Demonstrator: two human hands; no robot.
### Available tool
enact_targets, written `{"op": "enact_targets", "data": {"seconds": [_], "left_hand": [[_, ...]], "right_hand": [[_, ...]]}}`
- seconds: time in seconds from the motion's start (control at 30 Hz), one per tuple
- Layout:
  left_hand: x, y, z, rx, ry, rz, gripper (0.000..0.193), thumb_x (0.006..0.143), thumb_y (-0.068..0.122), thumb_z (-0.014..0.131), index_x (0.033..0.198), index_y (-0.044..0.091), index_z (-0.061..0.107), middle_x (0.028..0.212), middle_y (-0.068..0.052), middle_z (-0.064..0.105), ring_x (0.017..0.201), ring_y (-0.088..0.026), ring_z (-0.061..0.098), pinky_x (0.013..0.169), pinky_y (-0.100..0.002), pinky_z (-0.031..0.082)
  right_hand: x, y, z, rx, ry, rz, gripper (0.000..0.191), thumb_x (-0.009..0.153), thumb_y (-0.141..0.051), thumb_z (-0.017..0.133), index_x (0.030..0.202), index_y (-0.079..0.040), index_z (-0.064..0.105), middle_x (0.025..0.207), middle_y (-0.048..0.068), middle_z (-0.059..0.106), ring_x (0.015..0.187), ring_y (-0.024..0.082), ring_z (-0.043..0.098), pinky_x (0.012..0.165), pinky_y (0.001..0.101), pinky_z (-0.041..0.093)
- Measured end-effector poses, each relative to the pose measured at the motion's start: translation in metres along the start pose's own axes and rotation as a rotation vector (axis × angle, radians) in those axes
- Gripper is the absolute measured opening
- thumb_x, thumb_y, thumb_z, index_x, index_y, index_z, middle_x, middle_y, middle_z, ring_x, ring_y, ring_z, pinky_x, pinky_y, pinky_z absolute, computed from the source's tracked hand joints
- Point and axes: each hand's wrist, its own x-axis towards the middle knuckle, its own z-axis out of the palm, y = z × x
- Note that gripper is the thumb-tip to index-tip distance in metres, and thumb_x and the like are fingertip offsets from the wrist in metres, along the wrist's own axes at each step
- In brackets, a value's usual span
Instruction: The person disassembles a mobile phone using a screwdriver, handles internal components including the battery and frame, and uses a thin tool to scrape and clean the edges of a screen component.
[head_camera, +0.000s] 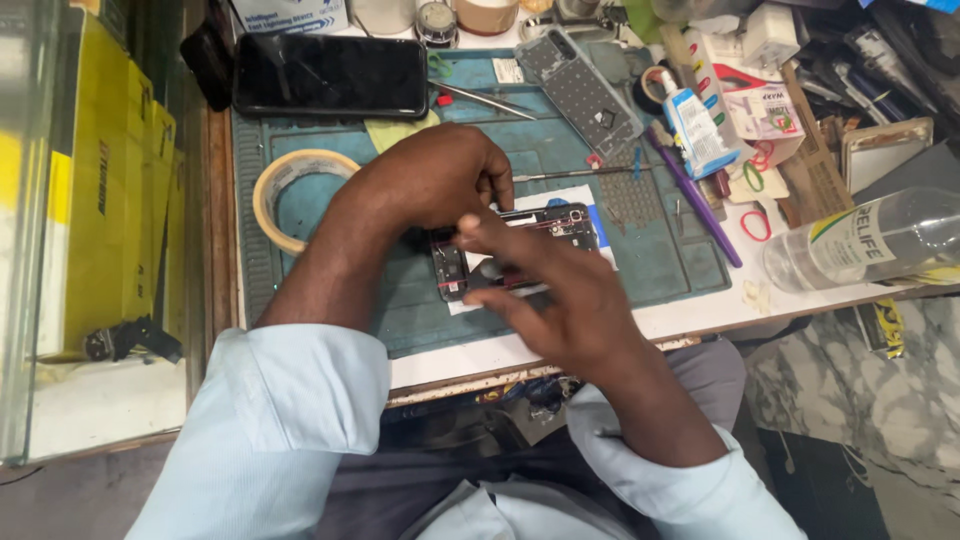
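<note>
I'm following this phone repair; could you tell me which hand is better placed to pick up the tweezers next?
Probably the left hand: it lies nearer the tweezers at the mat's far edge. The right hand covers the opened phone, fingers spread.

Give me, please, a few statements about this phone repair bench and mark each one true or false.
1. Both hands, the left hand and the right hand, are on the opened phone. True.
2. The roll of tape lies to the right of the opened phone. False: it lies to its left, on the green mat.
3. A black phone lies screen up at the mat's far edge. True.
4. The clear plastic bottle stands upright. False: it lies on its side.
5. The purple tool is in the right hand. False: it lies on the mat.
</note>
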Motion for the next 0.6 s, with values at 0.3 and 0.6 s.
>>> {"op": "enact_targets", "data": {"seconds": [0.3, 0.6], "left_hand": [[0.008, 0.012, 0.004, 0.018, 0.009, 0.015, 0.029, 0.064, 0.013, 0.085, 0.093, 0.013, 0.082, 0.074, -0.001, 0.074, 0.065, -0.015, 0.070, 0.059, -0.032, 0.053], [0.008, 0.017, -0.004, 0.012, -0.052, -0.062, 0.039, 0.058, 0.026, 0.096, 0.092, 0.013, 0.081, 0.073, -0.002, 0.073, 0.067, -0.016, 0.068, 0.061, -0.034, 0.051]], "right_hand": [[-0.014, 0.015, -0.001, 0.077, 0.082, -0.057, 0.062, 0.093, -0.002, 0.079, 0.148, -0.009, 0.049, 0.136, 0.015, 0.068, 0.116, 0.024, 0.076, 0.092, 0.0334, 0.067], [-0.047, 0.078, -0.063, 0.086, 0.571, 0.142, 0.063, 0.116, 0.009, 0.063, 0.159, -0.012, 0.023, 0.129, 0.020, 0.068, 0.108, 0.020, 0.073, 0.097, 0.0337, 0.067]]}}
